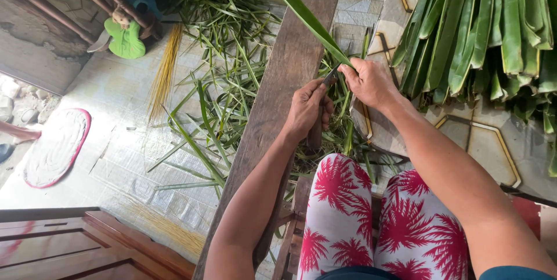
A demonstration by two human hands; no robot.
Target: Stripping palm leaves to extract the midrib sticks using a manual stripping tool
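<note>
- Pale floor tiles (116,117) lie strewn with green leaf strips (226,71).
- Your left hand (306,109) grips a knife (329,77) over the wooden plank (278,100).
- Your right hand (368,82) pinches a long green leaf (301,13).
- Stacked leaves (481,24) sit right.

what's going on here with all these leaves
A seated person holds a long green palm leaf in the right hand, while the left hand grips a small dark knife against it, above a long wooden plank. Thin green leaf strips litter the tiled floor.
</note>
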